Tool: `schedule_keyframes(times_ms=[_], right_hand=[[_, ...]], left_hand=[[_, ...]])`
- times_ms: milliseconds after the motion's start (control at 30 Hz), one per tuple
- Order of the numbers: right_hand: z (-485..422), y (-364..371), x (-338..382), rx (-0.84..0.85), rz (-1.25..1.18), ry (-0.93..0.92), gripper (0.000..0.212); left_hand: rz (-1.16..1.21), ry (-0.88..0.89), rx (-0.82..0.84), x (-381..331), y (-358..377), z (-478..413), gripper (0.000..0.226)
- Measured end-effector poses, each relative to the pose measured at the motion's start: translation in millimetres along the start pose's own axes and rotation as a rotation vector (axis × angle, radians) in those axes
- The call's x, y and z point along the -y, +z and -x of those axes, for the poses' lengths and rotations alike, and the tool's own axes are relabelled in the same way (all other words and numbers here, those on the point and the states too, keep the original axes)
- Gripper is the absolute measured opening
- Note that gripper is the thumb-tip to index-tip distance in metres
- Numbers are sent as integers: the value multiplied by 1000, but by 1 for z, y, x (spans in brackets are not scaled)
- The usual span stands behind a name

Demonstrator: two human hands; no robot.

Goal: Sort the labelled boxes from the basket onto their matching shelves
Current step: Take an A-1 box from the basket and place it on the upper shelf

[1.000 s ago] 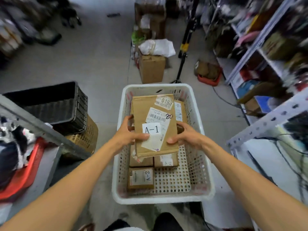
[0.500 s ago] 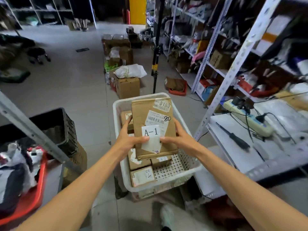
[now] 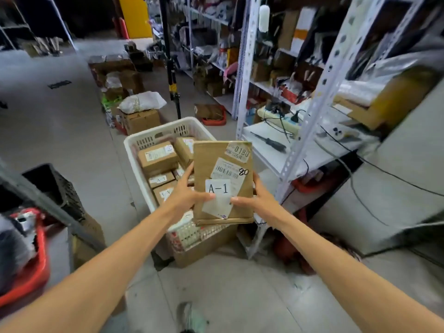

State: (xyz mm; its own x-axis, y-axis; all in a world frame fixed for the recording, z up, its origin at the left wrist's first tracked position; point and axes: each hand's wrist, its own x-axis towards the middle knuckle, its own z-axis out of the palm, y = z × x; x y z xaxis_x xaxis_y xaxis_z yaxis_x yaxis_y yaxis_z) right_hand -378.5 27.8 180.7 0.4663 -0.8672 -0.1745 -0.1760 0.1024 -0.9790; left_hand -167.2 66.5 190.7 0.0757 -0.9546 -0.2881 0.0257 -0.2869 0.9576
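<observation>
box (image 3: 222,179) above basket (image 3: 134,143) | shelves (image 3: 298,155) right | boxes (image 3: 157,156) in basket

Brown box (image 3: 222,186) w/ white A-1 label (image 3: 218,188) — white perforated basket (image 3: 153,138), red tub (image 3: 36,267) — grey floor (image 3: 60,131).

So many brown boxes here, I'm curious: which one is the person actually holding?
The flat box labelled A-1, gripped by the left hand and right hand, out of the white basket; the other boxes lie inside it.

I see a grey tiled floor (image 3: 60,131), white shelving racks (image 3: 243,75) crowded on my right, a yellow panel (image 3: 135,15) far back
</observation>
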Motion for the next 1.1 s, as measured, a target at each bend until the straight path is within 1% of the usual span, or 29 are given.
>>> schedule_keyframes(times_ms=[100,167,300,433,533,667,767,900,1000,1100], right_hand=[[60,-21,-19,-134,2,3,103],[101,-39,-32,-231,-34,18,106],[176,-83,-45,-432,-53,28,102],[251,-131,-49,-700,-111,33,93],[312,-161,-44,-894,-161,27,98],[384,-190,-30,-1122,-167,22,93],[427,-202,-24,-1305,-122,48,91],[472,-206,-9,-1588,-76,77,83],[504,-205,0,-1746,0,128,88],[526,-201,-2,-1931,-7,153,96]], left_hand=[[-52,-5,109,9,43,20,116],[-92,1,199,20,79,28,123],[-129,64,380,25,169,40,111],[-169,120,618,12,264,52,113],[-165,166,765,0,334,66,116],[-166,201,958,-11,421,90,107],[-187,235,1131,-23,478,109,106],[-182,265,1390,-38,543,139,109],[-173,282,1584,-46,585,166,105],[-154,271,1756,-54,616,192,94]])
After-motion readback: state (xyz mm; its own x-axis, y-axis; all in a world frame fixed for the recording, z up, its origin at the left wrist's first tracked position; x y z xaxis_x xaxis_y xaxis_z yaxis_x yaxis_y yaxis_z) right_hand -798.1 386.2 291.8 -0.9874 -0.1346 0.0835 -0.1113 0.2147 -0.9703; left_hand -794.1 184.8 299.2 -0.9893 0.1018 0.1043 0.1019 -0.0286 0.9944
